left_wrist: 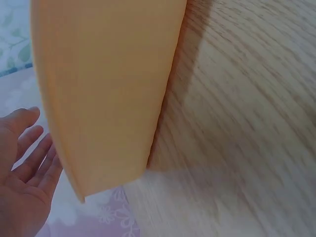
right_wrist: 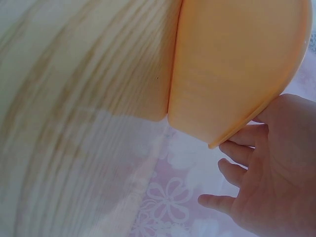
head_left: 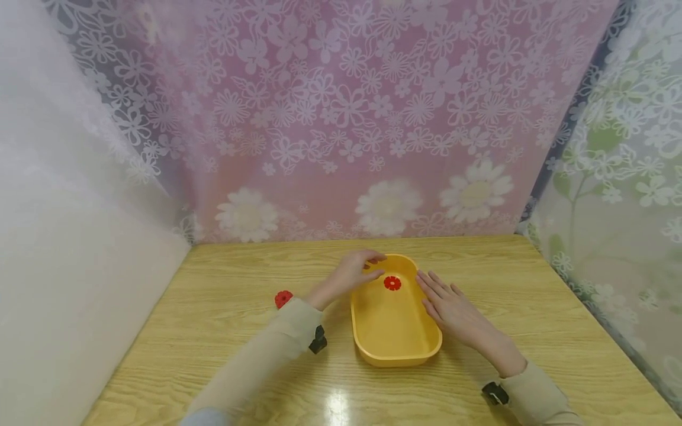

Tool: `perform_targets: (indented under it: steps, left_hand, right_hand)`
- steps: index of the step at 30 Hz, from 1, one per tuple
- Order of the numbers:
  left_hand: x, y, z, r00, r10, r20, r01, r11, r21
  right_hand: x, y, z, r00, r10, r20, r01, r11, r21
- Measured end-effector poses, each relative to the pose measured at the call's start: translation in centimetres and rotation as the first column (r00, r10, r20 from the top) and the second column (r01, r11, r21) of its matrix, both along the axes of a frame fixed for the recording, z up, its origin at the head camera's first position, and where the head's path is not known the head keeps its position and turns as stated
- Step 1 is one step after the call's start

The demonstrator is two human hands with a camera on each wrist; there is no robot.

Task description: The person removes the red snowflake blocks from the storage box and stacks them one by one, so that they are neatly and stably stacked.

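Note:
A yellow oblong plastic basin point(head_left: 396, 322) stands on the wooden table with its long side pointing away from me. Inside it, toward the far end, lies a red flower-shaped piece point(head_left: 392, 283). My left hand point(head_left: 358, 269) hovers at the far left rim, thumb apart from the fingers, with nothing between them. In the left wrist view, the left hand's fingers point(left_wrist: 37, 168) show loosely spread beside the basin wall point(left_wrist: 108, 94). My right hand point(head_left: 455, 310) lies along the right rim, fingers nearly straight and fingertips at the edge. The right wrist view shows its fingers point(right_wrist: 237, 153) spread at the rim.
Another red flower-shaped piece point(head_left: 283, 299) lies on the table point(head_left: 224, 331), left of the basin and close to my left sleeve point(head_left: 266, 349). A pink floral curtain point(head_left: 341, 118) hangs behind the table, with pale sheets point(head_left: 80, 225) at the sides.

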State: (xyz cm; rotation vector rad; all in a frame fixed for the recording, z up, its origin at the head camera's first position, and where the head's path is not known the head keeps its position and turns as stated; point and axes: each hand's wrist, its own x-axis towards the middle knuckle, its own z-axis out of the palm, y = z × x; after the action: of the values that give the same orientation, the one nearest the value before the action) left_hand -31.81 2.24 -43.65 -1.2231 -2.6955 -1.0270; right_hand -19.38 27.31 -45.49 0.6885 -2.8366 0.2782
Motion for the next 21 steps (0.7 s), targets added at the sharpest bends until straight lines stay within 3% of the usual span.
perform_targets:
  steps: [8,12,16,21]
  left_hand:
    - [-0.5,2.2,-1.5,0.998,-0.022,-0.059,0.014,0.990,-0.137]
    - [-0.6,3.1,-2.1,0.999,-0.034,-0.025,0.028,0.981,-0.194]
    - [-0.7,3.6,-2.2,0.999,-0.051,0.009,0.052,0.973,-0.226]
    - [-0.7,4.1,-2.1,0.997,-0.075,-0.019,0.067,0.958,-0.278]
  right_hand:
    - [0.0,0.1,-0.3,1.000,0.003,-0.012,-0.003,1.000,0.003]
    - [0.0,0.0,-0.1,1.000,0.003,-0.003,-0.003,1.000,-0.002]
    - [0.0,0.1,-0.1,1.000,-0.002,0.003,0.002,1.000,-0.005]
    - [-0.1,0.1,-0.2,1.000,-0.002,-0.005,0.002,1.000,-0.004]
